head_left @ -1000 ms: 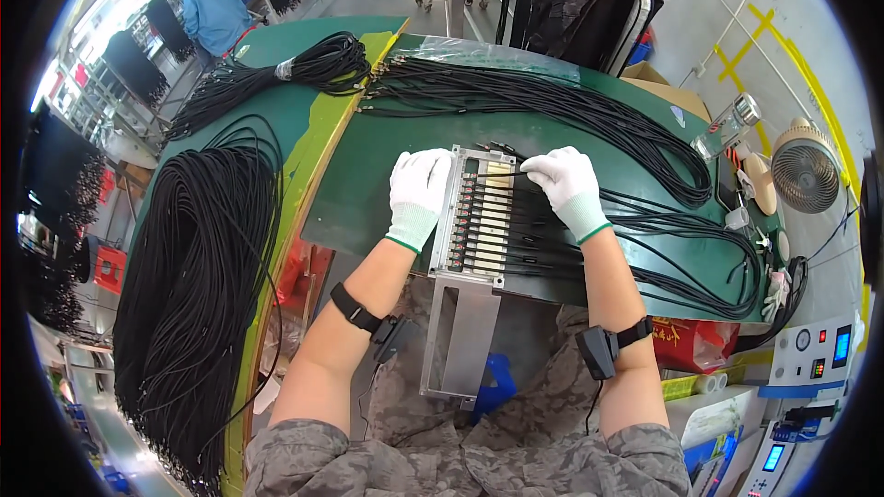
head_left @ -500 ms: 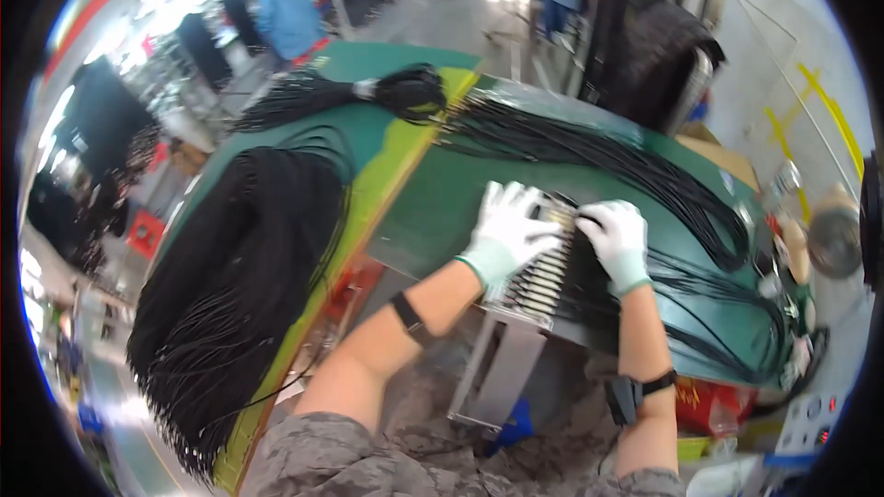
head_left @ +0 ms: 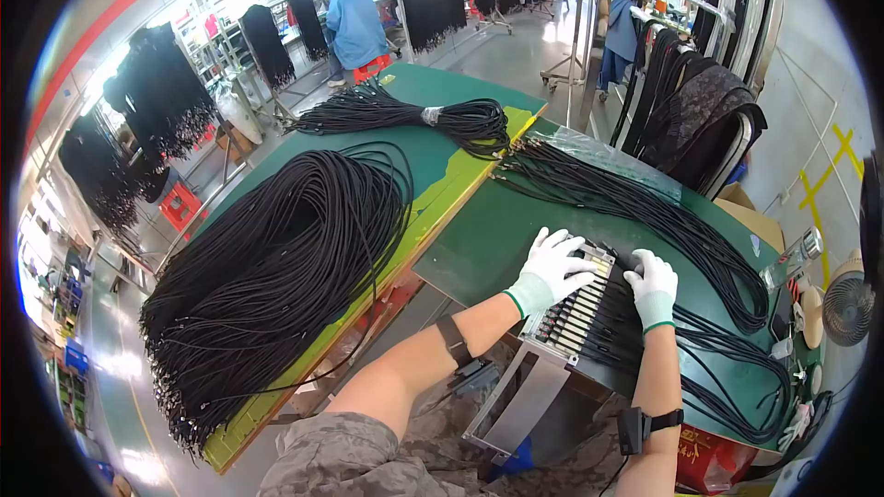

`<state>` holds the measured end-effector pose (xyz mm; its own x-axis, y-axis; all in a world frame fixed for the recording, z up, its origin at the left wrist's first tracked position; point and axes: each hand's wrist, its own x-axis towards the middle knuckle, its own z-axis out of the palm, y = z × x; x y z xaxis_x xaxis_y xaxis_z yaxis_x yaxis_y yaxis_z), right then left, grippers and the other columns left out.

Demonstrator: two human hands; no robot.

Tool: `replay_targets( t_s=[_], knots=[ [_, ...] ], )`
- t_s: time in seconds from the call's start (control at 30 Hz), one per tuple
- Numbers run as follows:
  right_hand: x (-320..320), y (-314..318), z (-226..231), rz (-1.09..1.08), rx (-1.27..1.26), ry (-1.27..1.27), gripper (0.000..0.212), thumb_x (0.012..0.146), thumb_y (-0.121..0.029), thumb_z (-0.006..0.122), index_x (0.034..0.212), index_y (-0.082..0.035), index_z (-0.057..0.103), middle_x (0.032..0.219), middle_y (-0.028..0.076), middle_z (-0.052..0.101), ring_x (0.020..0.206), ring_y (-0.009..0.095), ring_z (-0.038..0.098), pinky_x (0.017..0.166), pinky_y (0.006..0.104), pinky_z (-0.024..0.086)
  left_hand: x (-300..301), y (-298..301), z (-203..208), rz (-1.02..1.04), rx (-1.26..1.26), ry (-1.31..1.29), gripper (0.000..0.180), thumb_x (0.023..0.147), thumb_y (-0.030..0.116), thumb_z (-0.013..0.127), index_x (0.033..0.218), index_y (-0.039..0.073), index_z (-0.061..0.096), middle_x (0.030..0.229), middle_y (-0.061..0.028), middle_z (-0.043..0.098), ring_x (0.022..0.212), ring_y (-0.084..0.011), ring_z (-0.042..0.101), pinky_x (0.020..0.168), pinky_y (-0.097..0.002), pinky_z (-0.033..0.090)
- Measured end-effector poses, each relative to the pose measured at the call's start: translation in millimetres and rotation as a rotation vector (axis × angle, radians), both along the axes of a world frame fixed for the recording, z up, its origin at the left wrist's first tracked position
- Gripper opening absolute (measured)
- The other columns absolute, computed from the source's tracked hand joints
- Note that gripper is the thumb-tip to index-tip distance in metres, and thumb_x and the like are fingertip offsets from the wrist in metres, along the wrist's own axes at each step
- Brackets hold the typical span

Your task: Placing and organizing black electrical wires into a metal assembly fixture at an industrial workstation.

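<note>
A metal fixture (head_left: 551,350) with a row of slots stands at the front edge of the green table. Black cables (head_left: 608,331) lie side by side in it, their pale ends in a row and their lengths running off to the right. My left hand (head_left: 552,274), in a white glove, rests on the fixture's far left part with fingers spread and thumb across the row. Beside the far end, my gloved right hand (head_left: 654,283) is closed, thumb and fingers pinched on a black cable. The gripped part is mostly hidden by the fingers.
A large heap of black cables (head_left: 285,258) covers the left table, with a tied bundle (head_left: 431,116) behind it. Another long bundle (head_left: 645,198) crosses the green table (head_left: 470,248) beyond my hands. A small fan (head_left: 847,306) stands at the far right.
The view has turned, so the tables and hands sit farther right and lower in the picture. Both hands remain at the fixture, the left still spread and the right still pinched.
</note>
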<state>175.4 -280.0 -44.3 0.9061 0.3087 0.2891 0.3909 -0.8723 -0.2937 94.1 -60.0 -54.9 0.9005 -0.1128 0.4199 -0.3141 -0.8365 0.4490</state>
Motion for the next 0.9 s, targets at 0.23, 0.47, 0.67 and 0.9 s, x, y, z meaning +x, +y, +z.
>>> replay_targets(
  t_s=[0.23, 0.47, 0.67, 0.9],
  knots=[
    [-3, 0, -2, 0.030, -0.022, -0.135, 0.012, 0.077, -0.019, 0.071, 0.086, -0.014, 0.066, 0.085, 0.005, 0.066, 0.087, 0.028, 0.060, 0.077, 0.0405, 0.046, 3, 0, -7, 0.019, 0.030, -0.040, 0.028, 0.088, 0.041, 0.061, 0.108, 0.024, 0.072, 0.128, -0.0115, 0.059, 0.127, -0.0357, 0.045, 0.113, -0.0523, 0.023],
    [-18, 10, 24, 0.358, 0.290, -0.223, 0.012, 0.072, -0.013, 0.073, 0.080, -0.011, 0.065, 0.079, 0.006, 0.066, 0.079, 0.029, 0.060, 0.072, 0.0397, 0.046, 4, 8, -12, 0.044, -0.335, -0.148, 0.026, 0.092, 0.033, 0.058, 0.096, 0.009, 0.068, 0.122, -0.0118, 0.062, 0.122, -0.0324, 0.050, 0.109, -0.0464, 0.030],
    [-29, 24, 28, 0.484, 0.358, -0.243, 0.011, 0.072, -0.011, 0.072, 0.080, -0.009, 0.066, 0.079, 0.008, 0.066, 0.079, 0.030, 0.060, 0.072, 0.0399, 0.046, 5, 9, -9, -0.047, -0.458, -0.187, 0.021, 0.091, 0.025, 0.059, 0.089, 0.005, 0.065, 0.121, -0.0138, 0.063, 0.120, -0.0328, 0.051, 0.104, -0.0436, 0.037],
    [-48, 49, 28, 0.481, 0.323, -0.248, 0.011, 0.073, -0.014, 0.072, 0.081, -0.009, 0.067, 0.078, 0.008, 0.067, 0.078, 0.030, 0.060, 0.071, 0.0398, 0.047, 3, 9, -2, -0.164, -0.462, -0.271, 0.011, 0.085, 0.016, 0.066, 0.087, 0.005, 0.065, 0.118, -0.0133, 0.065, 0.122, -0.0350, 0.050, 0.104, -0.0431, 0.038]
  ],
)
